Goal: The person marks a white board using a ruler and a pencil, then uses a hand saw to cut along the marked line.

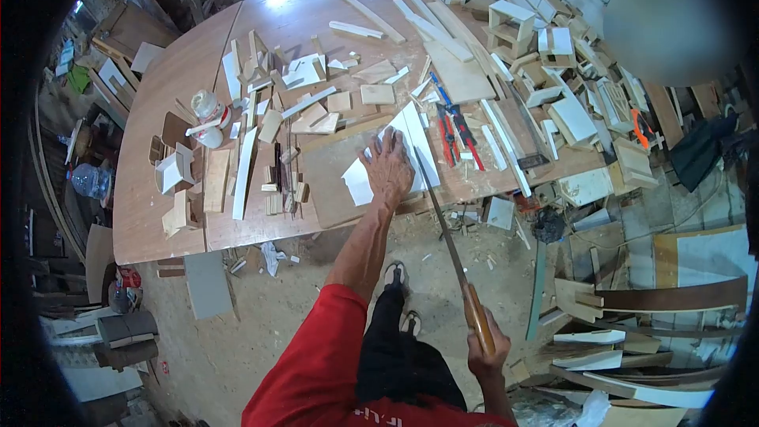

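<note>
My left hand [389,168] lies with spread fingers on a white board [360,183], pressing it onto a brown panel [328,164] at the table's near edge. Low in the view, my right hand [488,348] is wrapped around the wooden handle of a handsaw [447,229]. Its long narrow blade slants up and away, and the far end meets the white board just right of my left fingers. Right of the board lie red-handled pliers [447,142] and another red and blue hand tool [460,130].
Wood offcuts, strips and small wooden boxes [510,28] crowd the table [142,221], mostly at its right side. White jars [209,136] stand at the left. Scraps litter the floor [277,316], and boards [672,296] are stacked at the lower right.
</note>
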A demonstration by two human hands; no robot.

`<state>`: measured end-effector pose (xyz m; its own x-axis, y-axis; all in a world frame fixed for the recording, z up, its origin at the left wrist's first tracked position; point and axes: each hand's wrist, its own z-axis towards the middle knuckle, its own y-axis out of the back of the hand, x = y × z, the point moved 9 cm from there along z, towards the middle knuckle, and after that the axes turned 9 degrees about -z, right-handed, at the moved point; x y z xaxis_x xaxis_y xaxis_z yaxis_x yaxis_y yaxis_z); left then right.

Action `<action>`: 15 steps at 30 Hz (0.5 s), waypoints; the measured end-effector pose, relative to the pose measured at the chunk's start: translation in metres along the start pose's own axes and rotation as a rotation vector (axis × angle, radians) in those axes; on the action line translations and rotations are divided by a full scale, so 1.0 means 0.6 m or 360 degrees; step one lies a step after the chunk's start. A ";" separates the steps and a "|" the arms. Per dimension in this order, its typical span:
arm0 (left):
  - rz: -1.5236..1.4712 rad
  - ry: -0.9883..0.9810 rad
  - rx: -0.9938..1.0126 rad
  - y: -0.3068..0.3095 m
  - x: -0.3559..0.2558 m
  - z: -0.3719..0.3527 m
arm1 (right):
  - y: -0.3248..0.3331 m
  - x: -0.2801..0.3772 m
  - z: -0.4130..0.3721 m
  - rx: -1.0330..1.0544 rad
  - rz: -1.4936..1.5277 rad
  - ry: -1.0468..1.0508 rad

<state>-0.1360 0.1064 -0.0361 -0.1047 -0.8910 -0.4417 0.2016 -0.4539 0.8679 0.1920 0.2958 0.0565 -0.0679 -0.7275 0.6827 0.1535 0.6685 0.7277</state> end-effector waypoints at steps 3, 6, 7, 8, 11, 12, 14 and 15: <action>-0.0019 -0.0040 -0.0044 -0.001 -0.006 -0.004 | 0.001 0.013 0.032 -0.0005 0.0058 -0.0043; -0.0005 -0.0034 -0.0035 0.004 -0.004 0.003 | -0.003 0.001 0.024 0.0059 0.0169 -0.0234; -0.0010 -0.0039 -0.0038 0.005 -0.006 0.004 | 0.005 0.000 0.007 0.0049 0.0175 -0.0216; -0.0014 -0.0035 -0.0038 0.006 -0.006 0.001 | 0.011 0.000 -0.004 0.0049 0.0180 -0.0196; -0.0004 -0.0025 -0.0035 0.003 -0.003 0.003 | -0.003 -0.008 0.052 0.0066 0.0192 -0.0275; -0.0001 -0.0026 -0.0013 0.000 -0.004 -0.009 | -0.012 -0.014 0.054 0.0148 0.0232 -0.0383; 0.0011 -0.0027 -0.0055 0.005 -0.005 0.003 | -0.007 -0.016 0.034 0.0124 0.0213 -0.0297; 0.0009 -0.0029 -0.0040 0.007 -0.007 0.002 | 0.004 -0.013 0.021 0.0074 0.0178 -0.0226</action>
<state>-0.1360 0.1082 -0.0306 -0.1210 -0.8936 -0.4323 0.2269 -0.4489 0.8643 0.1804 0.3051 0.0536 -0.1919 -0.6215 0.7596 0.1220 0.7528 0.6468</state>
